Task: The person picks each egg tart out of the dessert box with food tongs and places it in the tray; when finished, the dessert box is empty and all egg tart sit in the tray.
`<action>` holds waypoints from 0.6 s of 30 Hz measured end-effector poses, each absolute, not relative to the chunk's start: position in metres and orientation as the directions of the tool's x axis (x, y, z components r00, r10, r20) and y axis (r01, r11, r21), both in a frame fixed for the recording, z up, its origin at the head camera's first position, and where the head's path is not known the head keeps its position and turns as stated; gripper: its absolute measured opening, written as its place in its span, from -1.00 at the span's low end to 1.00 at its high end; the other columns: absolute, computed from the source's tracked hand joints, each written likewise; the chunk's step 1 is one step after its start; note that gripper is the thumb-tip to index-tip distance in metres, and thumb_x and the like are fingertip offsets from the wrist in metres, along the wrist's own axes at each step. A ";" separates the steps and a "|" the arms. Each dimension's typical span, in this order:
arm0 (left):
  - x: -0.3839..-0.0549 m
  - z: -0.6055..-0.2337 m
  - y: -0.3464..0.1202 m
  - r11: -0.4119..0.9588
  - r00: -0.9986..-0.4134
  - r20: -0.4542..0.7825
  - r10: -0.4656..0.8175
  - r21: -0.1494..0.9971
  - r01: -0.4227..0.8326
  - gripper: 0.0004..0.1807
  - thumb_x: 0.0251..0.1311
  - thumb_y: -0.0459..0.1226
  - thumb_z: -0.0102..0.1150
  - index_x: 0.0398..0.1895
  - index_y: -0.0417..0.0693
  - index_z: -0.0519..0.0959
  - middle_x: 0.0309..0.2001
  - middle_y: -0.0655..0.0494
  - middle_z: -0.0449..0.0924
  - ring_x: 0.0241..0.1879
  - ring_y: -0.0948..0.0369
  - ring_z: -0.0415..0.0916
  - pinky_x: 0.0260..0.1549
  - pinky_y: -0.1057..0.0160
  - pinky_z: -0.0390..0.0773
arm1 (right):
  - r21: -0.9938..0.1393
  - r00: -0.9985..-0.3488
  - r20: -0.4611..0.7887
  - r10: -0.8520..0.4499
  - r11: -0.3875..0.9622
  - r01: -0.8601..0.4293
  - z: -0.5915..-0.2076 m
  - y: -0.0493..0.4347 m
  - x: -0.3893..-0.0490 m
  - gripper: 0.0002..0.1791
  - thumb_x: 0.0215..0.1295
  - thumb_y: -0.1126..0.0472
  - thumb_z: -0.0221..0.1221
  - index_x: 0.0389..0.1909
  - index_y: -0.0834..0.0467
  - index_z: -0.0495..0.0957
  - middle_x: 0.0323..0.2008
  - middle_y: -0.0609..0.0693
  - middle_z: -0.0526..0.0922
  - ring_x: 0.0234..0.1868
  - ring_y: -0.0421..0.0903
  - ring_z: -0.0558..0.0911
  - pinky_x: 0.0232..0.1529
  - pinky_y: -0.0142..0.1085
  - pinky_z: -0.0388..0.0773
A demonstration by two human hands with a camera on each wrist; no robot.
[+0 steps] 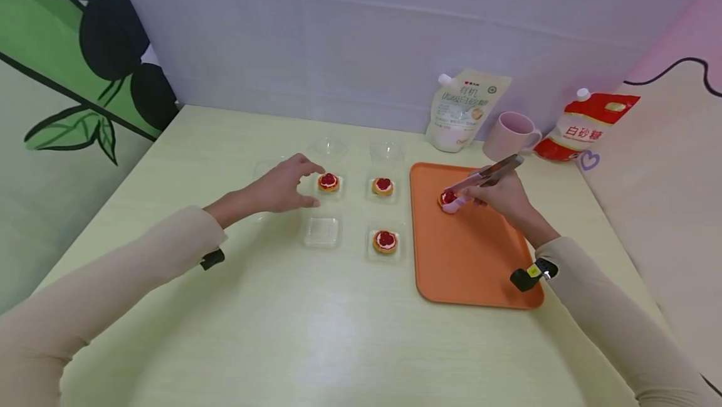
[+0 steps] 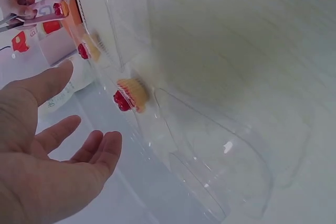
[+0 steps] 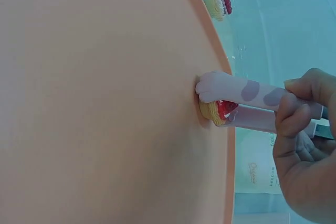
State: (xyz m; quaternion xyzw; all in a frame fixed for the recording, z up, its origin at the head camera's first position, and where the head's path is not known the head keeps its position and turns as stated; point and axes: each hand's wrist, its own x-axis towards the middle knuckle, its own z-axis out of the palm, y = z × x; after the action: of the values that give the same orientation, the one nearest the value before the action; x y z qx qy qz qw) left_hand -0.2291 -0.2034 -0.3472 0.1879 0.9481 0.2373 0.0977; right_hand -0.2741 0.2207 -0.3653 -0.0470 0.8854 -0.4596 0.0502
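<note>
My right hand (image 1: 499, 197) grips a pair of pink paw-tipped tongs (image 3: 236, 88) with metal handles. Between the tong tips is a small berry tart (image 3: 212, 113), at the upper left part of the orange tray (image 1: 474, 263). My left hand (image 1: 287, 184) is spread beside another tart (image 1: 328, 182) in a clear plastic box. In the left wrist view its fingers (image 2: 105, 153) are apart and hold nothing. Two more tarts, one behind (image 1: 383, 186) and one in front (image 1: 386, 241), sit in clear boxes just left of the tray.
A clear box (image 1: 321, 232) with no tart stands front left. Domed clear lids (image 1: 387, 151) lie behind the boxes. At the back right stand a beige spouted pouch (image 1: 465, 109), a pink mug (image 1: 509, 136) and a red-and-white pouch (image 1: 583, 128).
</note>
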 end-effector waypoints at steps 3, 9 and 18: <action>-0.244 -0.350 -0.201 0.825 -0.904 -0.112 0.413 0.466 0.320 -0.22 0.12 -0.24 0.44 0.41 -0.22 0.34 0.34 -0.29 0.23 0.31 -0.20 0.29 0.29 -0.16 0.37 | -0.822 -0.991 -0.044 -0.127 0.569 -0.036 -0.364 0.221 -0.274 -0.50 0.23 0.23 0.37 0.08 0.34 0.41 -0.24 0.14 0.68 -0.49 -0.12 0.65 -0.30 -0.27 0.70; -0.275 -0.355 -0.196 0.817 -0.879 -0.154 0.452 0.466 0.339 -0.03 0.02 -0.29 0.49 0.47 -0.35 0.18 0.41 -0.42 0.08 0.42 -0.25 0.09 0.38 -0.17 0.24 | -0.836 -0.991 -0.023 -0.134 0.547 -0.055 -0.365 0.221 -0.275 -0.50 0.21 0.24 0.37 0.07 0.35 0.40 -0.29 0.03 0.70 -0.51 -0.14 0.65 -0.38 -0.34 0.66; -0.301 -0.357 -0.189 0.847 -0.852 -0.288 0.437 0.451 0.282 0.05 0.01 -0.31 0.49 0.52 -0.35 0.07 0.40 -0.45 0.08 0.36 -0.23 0.17 0.36 -0.12 0.27 | -0.833 -0.989 0.003 -0.147 0.547 -0.084 -0.364 0.224 -0.274 -0.54 0.23 0.26 0.35 0.07 0.32 0.43 -0.26 0.03 0.74 -0.47 -0.06 0.67 -0.34 -0.24 0.69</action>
State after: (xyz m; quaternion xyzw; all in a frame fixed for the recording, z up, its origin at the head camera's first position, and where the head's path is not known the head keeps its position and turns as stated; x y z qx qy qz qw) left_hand -0.3013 -0.1890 -0.3572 0.1910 0.9413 0.2002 0.1934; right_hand -0.2737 0.2236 -0.3636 -0.0659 0.8789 -0.4713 0.0335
